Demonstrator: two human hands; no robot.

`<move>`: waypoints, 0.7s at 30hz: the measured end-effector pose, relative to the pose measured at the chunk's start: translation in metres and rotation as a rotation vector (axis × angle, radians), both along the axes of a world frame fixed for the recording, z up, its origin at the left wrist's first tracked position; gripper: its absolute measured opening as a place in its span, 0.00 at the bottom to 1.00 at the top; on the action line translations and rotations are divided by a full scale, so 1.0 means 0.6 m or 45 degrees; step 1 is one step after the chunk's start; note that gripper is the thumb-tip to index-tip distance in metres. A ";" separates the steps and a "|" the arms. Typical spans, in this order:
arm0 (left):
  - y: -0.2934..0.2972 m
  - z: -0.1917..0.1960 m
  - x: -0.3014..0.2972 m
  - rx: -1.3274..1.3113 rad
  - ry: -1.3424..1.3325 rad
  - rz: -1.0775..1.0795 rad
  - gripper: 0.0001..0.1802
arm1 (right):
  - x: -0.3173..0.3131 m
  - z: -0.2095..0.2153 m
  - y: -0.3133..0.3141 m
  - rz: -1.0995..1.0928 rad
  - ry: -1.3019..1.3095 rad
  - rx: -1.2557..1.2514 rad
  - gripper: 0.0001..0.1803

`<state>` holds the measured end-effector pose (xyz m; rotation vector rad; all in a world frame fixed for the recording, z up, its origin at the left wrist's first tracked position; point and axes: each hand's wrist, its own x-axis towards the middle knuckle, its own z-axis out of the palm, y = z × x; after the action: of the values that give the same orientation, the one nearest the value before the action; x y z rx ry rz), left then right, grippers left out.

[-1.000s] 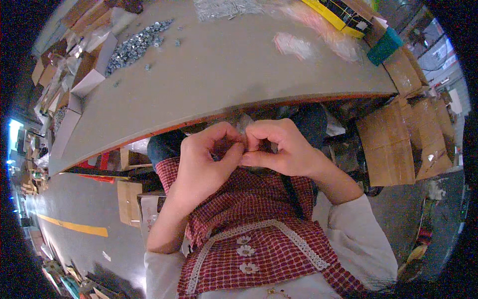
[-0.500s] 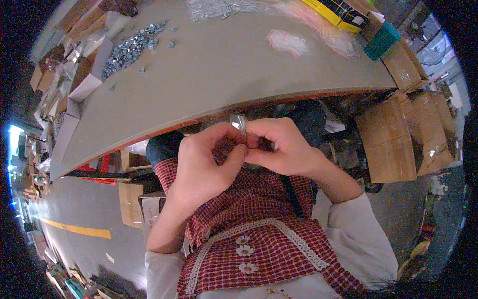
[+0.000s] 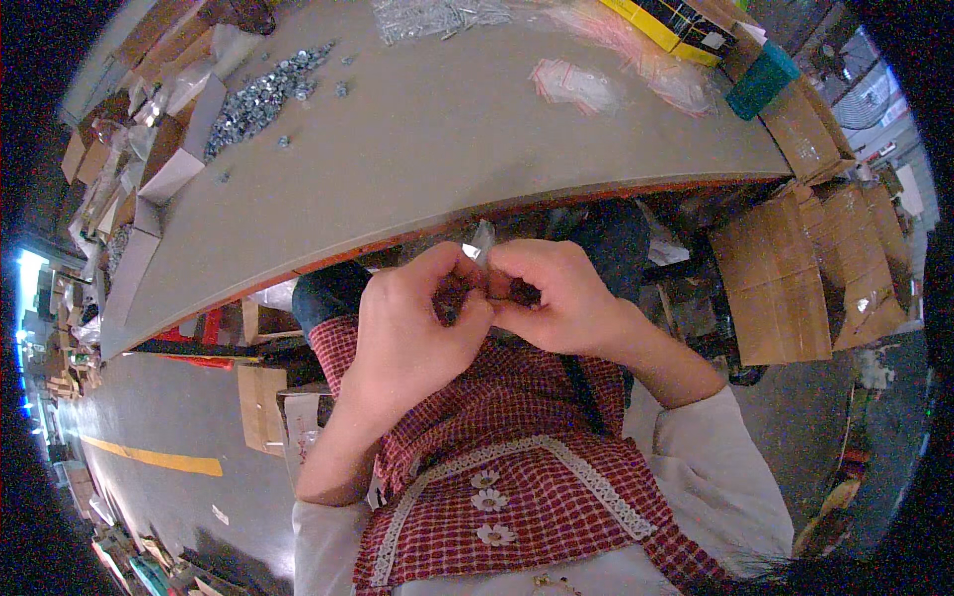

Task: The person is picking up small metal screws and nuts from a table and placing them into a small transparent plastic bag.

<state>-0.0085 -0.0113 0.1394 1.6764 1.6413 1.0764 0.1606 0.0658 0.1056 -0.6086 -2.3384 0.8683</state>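
Observation:
My left hand [image 3: 412, 316] and my right hand [image 3: 556, 296] meet in front of the table edge, over my lap. The fingers of both are closed, pinching a small clear plastic bag [image 3: 481, 241] between them. Part of the bag sticks up shiny above the fingertips; the rest of it is hidden by my fingers. Whether anything lies inside it I cannot make out. Beyond the hands, on the table [image 3: 427, 159], lies a small stack of clear zip bags with red edges [image 3: 574, 85].
At the far left of the table is a spread of small metal nuts [image 3: 260, 104], beside open cartons [image 3: 184, 149]. Long screws in clear plastic [image 3: 437, 16] lie at the back. More red-edged bags [image 3: 651, 65], a yellow box [image 3: 666, 35] and a teal container [image 3: 763, 81] are at right, above cardboard boxes [image 3: 780, 283].
Both hands have shifted only slightly, still pinching together. The visible part of the plastic bag has changed its shape and tilt a little above the fingertips.

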 end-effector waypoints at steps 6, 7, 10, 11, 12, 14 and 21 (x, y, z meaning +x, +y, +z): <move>-0.001 -0.007 -0.007 -0.027 0.065 -0.010 0.06 | 0.000 -0.006 0.003 0.065 0.097 -0.003 0.13; 0.000 -0.014 -0.010 -0.027 0.065 -0.012 0.06 | 0.002 -0.005 0.006 0.123 0.178 -0.080 0.12; -0.002 -0.026 -0.015 0.024 -0.215 -0.098 0.06 | 0.007 0.002 0.015 0.299 0.232 -0.681 0.09; -0.004 -0.027 -0.013 0.036 -0.272 -0.084 0.05 | 0.007 0.006 0.014 0.298 0.232 -0.682 0.09; -0.006 -0.028 -0.010 0.048 -0.329 -0.069 0.04 | 0.006 0.013 0.013 0.284 0.230 -0.920 0.08; -0.010 -0.017 -0.003 -0.021 -0.540 -0.074 0.03 | 0.005 0.019 0.011 0.266 0.225 -1.157 0.08; -0.018 -0.010 -0.013 -0.218 -0.875 -0.168 0.04 | 0.006 0.028 0.011 0.267 0.228 -1.028 0.08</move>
<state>-0.0165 -0.0219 0.1334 1.1058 1.1217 1.2246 0.1640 0.0725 0.1222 -0.5575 -1.8521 1.9055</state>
